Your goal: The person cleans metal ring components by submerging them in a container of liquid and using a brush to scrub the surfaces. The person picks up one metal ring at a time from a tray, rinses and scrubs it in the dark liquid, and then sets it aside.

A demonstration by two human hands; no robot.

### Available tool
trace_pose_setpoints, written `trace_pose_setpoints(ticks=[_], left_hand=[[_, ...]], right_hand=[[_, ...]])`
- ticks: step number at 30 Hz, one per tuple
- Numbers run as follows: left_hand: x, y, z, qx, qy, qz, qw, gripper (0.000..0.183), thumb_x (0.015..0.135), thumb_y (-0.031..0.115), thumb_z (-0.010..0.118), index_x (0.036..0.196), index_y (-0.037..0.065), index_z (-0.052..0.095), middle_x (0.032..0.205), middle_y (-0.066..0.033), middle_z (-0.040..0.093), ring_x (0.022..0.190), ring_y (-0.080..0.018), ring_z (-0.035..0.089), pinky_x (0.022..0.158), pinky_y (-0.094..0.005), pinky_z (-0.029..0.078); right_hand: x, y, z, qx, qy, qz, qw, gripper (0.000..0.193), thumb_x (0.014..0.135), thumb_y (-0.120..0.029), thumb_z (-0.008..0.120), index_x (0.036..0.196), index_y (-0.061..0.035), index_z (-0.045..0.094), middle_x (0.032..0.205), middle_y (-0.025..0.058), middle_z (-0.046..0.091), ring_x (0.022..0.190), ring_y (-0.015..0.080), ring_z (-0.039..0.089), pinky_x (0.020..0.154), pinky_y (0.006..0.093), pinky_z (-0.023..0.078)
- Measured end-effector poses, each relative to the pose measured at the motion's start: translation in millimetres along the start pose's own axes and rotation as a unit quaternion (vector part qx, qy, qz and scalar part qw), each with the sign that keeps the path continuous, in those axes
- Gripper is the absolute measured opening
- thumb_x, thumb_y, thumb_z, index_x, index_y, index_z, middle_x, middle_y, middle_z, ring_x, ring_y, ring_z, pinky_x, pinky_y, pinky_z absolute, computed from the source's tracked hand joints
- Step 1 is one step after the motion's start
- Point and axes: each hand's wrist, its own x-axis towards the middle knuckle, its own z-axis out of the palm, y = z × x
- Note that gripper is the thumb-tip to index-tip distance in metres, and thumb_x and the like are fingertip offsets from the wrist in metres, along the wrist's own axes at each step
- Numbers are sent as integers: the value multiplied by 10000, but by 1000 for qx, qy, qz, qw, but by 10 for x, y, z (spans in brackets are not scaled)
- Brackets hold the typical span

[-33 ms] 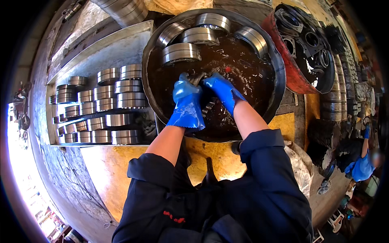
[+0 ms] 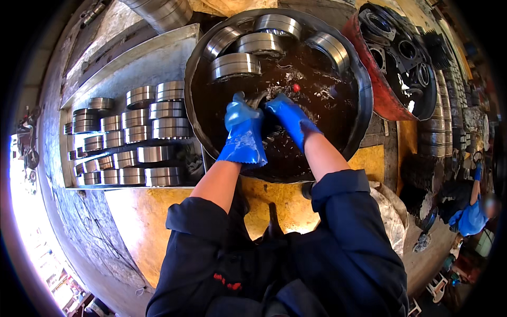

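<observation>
Both my hands wear blue rubber gloves and reach into a round dark tub (image 2: 366, 105) of brown liquid. Between them is a metal bearing ring (image 2: 256, 101), tilted and mostly hidden by the gloves and the liquid. My left hand (image 2: 243, 119) is closed round its left side, thumb up. On the other side my right hand (image 2: 288, 115) grips its edge with bent fingers. Farther back in the same tub stand several shiny bearing rings (image 2: 236, 66), partly in the liquid. A small red thing (image 2: 296, 87) shows at the surface beyond my right hand.
Left of the tub, a metal tray (image 2: 132, 50) holds stacked bearing rings (image 2: 171, 128). A red drum (image 2: 364, 63) with dark flanged metal parts (image 2: 406, 50) stands to the right. Stacked parts (image 2: 434, 127) line the right side, and another person (image 2: 470, 216) works at far right.
Ripples and splashes on the liquid differ, and the view has shifted very slightly. My hands keep the same hold on the ring.
</observation>
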Motion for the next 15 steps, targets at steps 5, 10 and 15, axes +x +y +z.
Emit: trace_pose_setpoints(ticks=[5,10,15], left_hand=[[64,-100,39,16,4,-8,1000,687,735,198,722,1380,111,504,1303,-261,564,1175,-419,593,1003,-456,499],[99,-167,64,38,8,4,999,676,741,208,720,1374,109,506,1299,-246,570,1166,-411,601,989,-450,509],[124,-42,126,54,10,18,998,681,747,209,716,1384,114,493,1308,-234,567,1156,-404,607,990,-451,508]], right_hand=[[-155,630,579,-164,286,-37,944,842,718,-373,817,1385,-19,445,1150,210,651,1003,313,663,843,418,558],[-350,478,425,-198,249,-3,948,817,726,-418,808,1348,-26,451,1149,207,623,1042,326,642,866,412,548],[270,-201,-91,-134,-37,125,982,444,850,-298,698,1098,65,631,1083,227,655,1036,272,661,828,361,539]])
